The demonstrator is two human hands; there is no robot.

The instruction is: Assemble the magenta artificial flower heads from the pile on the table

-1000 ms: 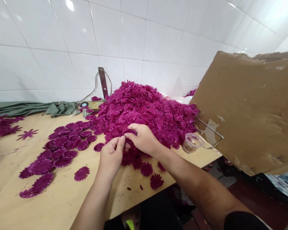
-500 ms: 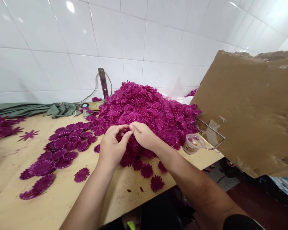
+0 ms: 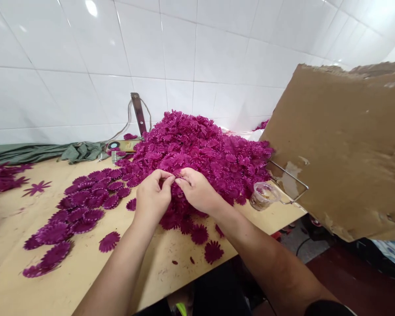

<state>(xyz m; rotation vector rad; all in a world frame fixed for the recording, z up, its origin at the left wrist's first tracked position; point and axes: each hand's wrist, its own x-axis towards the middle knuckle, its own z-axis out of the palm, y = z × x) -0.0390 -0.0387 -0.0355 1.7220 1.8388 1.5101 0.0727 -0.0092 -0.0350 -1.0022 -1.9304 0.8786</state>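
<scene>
My left hand [image 3: 154,193] and my right hand [image 3: 197,188] meet fingertip to fingertip in front of a big heap of magenta artificial flowers [image 3: 197,145]. Thumb and forefinger are pinched together on each. A bit of magenta artificial flower [image 3: 177,173] shows between the fingertips; most of it is covered by the fingers and blends with the heap behind. Left of my left hand, flat round flower layers [image 3: 82,197] lie overlapping on the table. A single flower [image 3: 109,242] rests near my left forearm, and another [image 3: 213,252] lies below my right wrist.
A clear plastic cup [image 3: 263,196] stands by a bent metal wire frame [image 3: 291,177] at the right. Beyond leans a large cardboard sheet [image 3: 342,149]. Green cloth [image 3: 82,151] runs along the tiled wall. More magenta petals [image 3: 3,177] are piled at far left. The table [image 3: 171,281] ends in front.
Both hands still meet at the same place, but the fingers have shifted: the right thumb and fingertips have come round and the left pinch has closed. The view has shifted slightly.
</scene>
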